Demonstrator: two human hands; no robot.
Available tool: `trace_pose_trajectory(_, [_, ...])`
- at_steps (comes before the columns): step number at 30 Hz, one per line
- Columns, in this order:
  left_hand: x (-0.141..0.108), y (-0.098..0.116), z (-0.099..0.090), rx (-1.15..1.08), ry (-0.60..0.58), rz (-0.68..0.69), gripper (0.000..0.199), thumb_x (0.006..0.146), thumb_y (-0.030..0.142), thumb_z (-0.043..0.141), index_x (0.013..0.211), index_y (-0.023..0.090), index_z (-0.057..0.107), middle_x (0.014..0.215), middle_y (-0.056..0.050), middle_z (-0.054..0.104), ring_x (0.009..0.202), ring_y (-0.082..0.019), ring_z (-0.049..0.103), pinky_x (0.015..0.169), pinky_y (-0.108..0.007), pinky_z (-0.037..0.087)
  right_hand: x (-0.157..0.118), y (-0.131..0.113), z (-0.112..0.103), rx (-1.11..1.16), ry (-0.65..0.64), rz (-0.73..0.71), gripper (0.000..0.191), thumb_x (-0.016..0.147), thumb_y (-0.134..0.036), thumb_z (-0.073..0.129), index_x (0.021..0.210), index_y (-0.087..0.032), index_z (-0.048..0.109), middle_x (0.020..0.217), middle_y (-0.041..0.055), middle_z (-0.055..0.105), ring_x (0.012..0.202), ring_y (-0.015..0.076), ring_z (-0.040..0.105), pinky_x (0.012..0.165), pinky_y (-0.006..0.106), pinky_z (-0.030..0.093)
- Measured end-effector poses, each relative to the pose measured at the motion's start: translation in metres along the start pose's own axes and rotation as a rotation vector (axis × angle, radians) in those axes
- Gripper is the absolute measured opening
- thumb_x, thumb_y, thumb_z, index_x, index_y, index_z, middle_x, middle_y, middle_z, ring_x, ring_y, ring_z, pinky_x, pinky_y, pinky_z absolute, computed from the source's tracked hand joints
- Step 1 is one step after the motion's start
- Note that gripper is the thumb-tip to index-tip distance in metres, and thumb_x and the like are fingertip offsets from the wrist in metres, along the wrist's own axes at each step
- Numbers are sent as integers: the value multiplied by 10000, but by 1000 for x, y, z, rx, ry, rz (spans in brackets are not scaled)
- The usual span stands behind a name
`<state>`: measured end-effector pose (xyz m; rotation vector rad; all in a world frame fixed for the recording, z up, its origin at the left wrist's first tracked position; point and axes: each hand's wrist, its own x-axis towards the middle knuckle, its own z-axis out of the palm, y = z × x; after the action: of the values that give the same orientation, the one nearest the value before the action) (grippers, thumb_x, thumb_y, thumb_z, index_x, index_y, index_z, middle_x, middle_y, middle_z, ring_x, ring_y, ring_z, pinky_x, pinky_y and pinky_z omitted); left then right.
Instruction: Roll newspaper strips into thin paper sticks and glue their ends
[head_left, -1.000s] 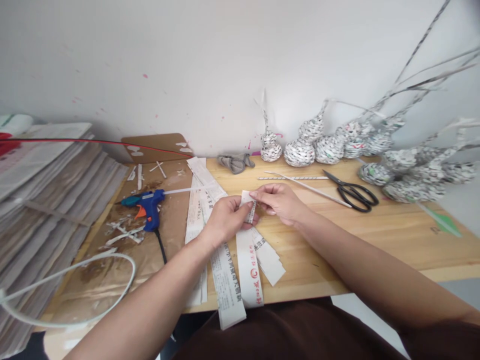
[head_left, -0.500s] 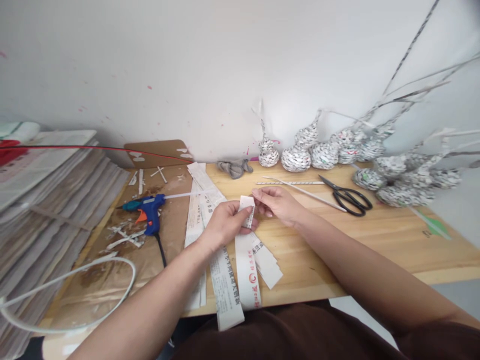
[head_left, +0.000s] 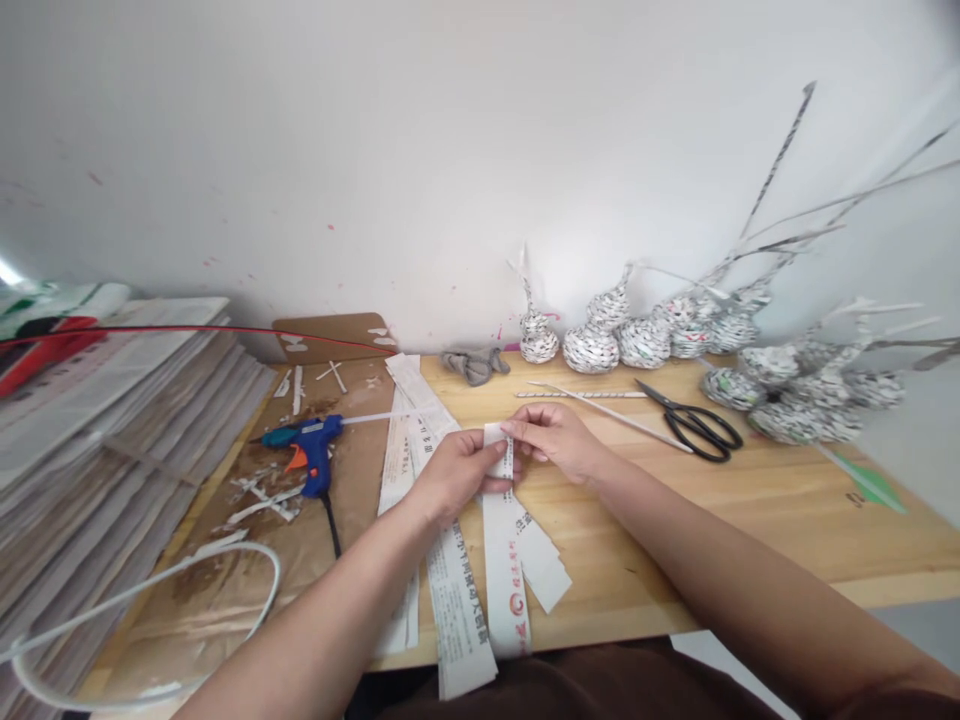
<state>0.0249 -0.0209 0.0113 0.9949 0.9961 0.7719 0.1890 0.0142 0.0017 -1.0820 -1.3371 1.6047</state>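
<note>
A long newspaper strip point(head_left: 504, 560) with red print runs from my hands down to the table's front edge. My left hand point(head_left: 463, 470) grips its upper end, thumb on top and fingers behind. The fingertips of my right hand point(head_left: 551, 440) are closed on the right side of that same end. Other cut paper strips point(head_left: 463, 610) lie under and beside it, fanned out on the wooden table point(head_left: 622, 550).
A blue glue gun point(head_left: 315, 450) and paper scraps lie on brown paper at left, beside stacked newspapers point(head_left: 142, 440) and a white cable loop. Black scissors point(head_left: 697, 425), thin paper rods and several woven gourd shapes point(head_left: 592, 348) are at the back right. A grey cloth point(head_left: 472, 366) lies behind my hands.
My right hand has closed in on the strip's end and now touches it. The whole scene sits slightly lower in view.
</note>
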Motion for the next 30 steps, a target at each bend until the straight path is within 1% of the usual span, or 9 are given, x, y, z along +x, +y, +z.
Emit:
trace_pose_trajectory(4, [1, -3, 2, 84, 29, 39, 355, 768, 476, 636, 864, 136, 677, 771, -63, 705, 741, -184, 662, 661, -280, 524, -2, 2, 7, 44, 66, -30, 371, 624, -426, 793, 612, -151, 544, 494, -46, 514, 437, 64, 446, 410, 188, 325])
trace_pose_trajectory(6, [2, -3, 1, 89, 25, 42, 388, 780, 508, 609, 854, 132, 672, 764, -72, 703, 721, -182, 659, 641, -277, 521, -2, 1, 6, 38, 56, -15, 370, 631, -438, 787, 627, -150, 555, 499, -44, 523, 439, 65, 452, 411, 187, 332])
trace_pose_trajectory(8, [3, -2, -1, 64, 24, 35, 415, 786, 527, 595, 867, 127, 675, 775, -84, 704, 703, -175, 656, 632, -273, 520, -1, -1, 0, 11, -21, 11, 363, 679, -467, 747, 670, -136, 598, 533, -24, 555, 460, 70, 476, 408, 182, 330])
trace_pose_trajectory(10, [3, 0, -3, 31, 16, 29, 429, 783, 533, 600, 892, 126, 682, 806, -97, 708, 696, -169, 655, 624, -264, 516, 1, -2, -7, -9, -123, 22, 352, 720, -464, 717, 771, -122, 655, 604, 5, 601, 518, 82, 522, 430, 182, 356])
trace_pose_trajectory(12, [3, 2, -4, 12, 1, 21, 435, 773, 531, 616, 918, 127, 688, 828, -107, 710, 696, -167, 656, 612, -251, 510, 2, -2, -12, -17, -166, 5, 343, 722, -428, 730, 858, -118, 678, 641, 14, 620, 560, 88, 545, 456, 182, 380])
trace_pose_trajectory(17, [1, 1, -4, 27, -37, 25, 411, 788, 499, 615, 947, 128, 690, 821, -102, 711, 729, -169, 662, 628, -248, 512, 5, 4, -12, -13, -129, -11, 318, 673, -394, 777, 762, -120, 641, 560, -16, 584, 473, 65, 494, 423, 178, 348])
trace_pose_trajectory(22, [1, 0, -2, 65, 3, -8, 406, 750, 488, 657, 943, 131, 687, 789, -88, 711, 750, -182, 668, 658, -269, 520, 3, 4, -5, -16, -87, -2, 328, 657, -404, 779, 706, -134, 600, 530, -24, 580, 447, 64, 491, 411, 177, 311])
trace_pose_trajectory(25, [2, -1, -2, 89, 17, -13, 400, 742, 487, 663, 935, 137, 684, 787, -82, 713, 756, -191, 668, 675, -290, 527, 0, 1, 0, -33, -29, -24, 339, 638, -399, 791, 663, -138, 576, 508, -32, 561, 434, 58, 459, 403, 179, 284])
trace_pose_trajectory(30, [3, -5, -4, 106, 20, 10, 382, 777, 497, 620, 926, 150, 683, 796, -70, 712, 762, -192, 667, 690, -300, 529, -3, 1, 5, -47, 52, -53, 336, 632, -386, 794, 653, -151, 556, 498, -38, 548, 432, 60, 446, 406, 180, 309])
